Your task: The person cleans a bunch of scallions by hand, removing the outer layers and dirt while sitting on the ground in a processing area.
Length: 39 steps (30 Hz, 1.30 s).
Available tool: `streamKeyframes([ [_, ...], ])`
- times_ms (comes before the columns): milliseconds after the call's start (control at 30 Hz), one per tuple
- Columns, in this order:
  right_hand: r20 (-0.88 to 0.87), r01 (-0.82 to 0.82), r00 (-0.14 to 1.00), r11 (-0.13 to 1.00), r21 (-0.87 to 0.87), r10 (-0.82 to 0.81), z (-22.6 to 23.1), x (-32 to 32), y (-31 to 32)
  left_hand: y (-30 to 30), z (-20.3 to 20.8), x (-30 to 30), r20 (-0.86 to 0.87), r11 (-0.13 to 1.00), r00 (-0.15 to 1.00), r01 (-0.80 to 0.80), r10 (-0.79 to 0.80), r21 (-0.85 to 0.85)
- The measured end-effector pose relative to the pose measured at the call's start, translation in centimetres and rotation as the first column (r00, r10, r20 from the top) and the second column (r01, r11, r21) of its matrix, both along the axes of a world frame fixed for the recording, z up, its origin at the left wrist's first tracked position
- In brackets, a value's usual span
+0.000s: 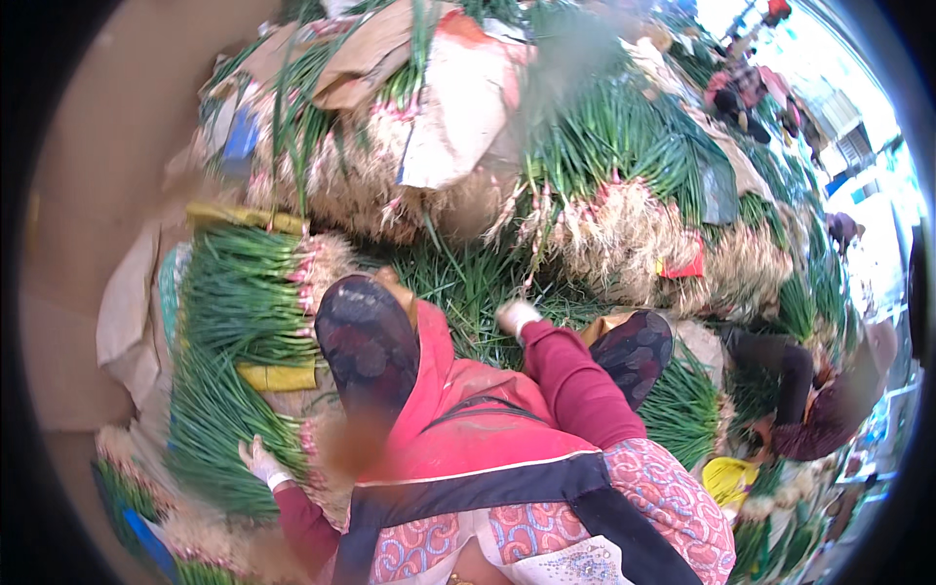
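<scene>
My left hand [259,461], in a pale glove, lies on the leaves of a spread pile of spring onions [229,390] at my left, with its fingers apart. My right hand [517,315], also gloved, is between my knees with its fingers curled in. Just above it hangs a thin spring onion [533,255] with its roots down, at the edge of the big heap. Whether those fingers hold it is too small to tell. Loose green leaves [458,288] lie on the ground between my feet.
Tall heaps of spring onions [624,146] with pale roots rise in front, partly under brown sacking [463,107]. Yellow strips [278,376] lie in the left pile. At my right, more onions [680,409] lie beside a crouching co-worker [829,409]. Other people [746,88] sit farther off.
</scene>
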State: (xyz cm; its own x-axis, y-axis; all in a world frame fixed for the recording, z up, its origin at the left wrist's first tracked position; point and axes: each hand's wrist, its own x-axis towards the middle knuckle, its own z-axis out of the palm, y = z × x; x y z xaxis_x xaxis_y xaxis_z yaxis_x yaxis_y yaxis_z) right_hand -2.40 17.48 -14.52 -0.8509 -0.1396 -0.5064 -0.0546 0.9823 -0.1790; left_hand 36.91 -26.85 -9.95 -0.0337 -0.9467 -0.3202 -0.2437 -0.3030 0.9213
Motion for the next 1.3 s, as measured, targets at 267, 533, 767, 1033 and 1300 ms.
streamKeyframes([
  [267,0.454,-0.452,0.794,0.892,-0.001,0.403,2.8,10.2,-4.6,8.9,20.1,-22.4,-0.379,0.766,0.671,0.501,-0.637,-0.402],
  [533,-0.447,-0.063,0.87,0.853,-0.518,-0.207,18.5,0.7,0.5,25.4,24.8,-33.0,-0.523,0.291,0.071,0.89,-0.849,-0.351],
  [767,-0.677,0.156,0.652,0.934,-0.32,-0.341,18.5,-9.1,5.1,31.1,17.2,-37.8,-0.585,-0.053,-0.088,0.996,-0.806,-0.077],
  [1033,0.043,0.28,0.885,0.457,-0.844,-0.464,21.8,-5.8,5.1,31.5,13.7,-39.6,-0.561,-0.039,-0.027,0.999,-0.828,0.01],
  [1300,-0.161,0.118,0.931,0.686,-0.718,-0.328,22.7,1.8,4.1,33.3,12.8,-40.6,-0.591,-0.125,-0.05,0.988,-0.805,0.087],
])
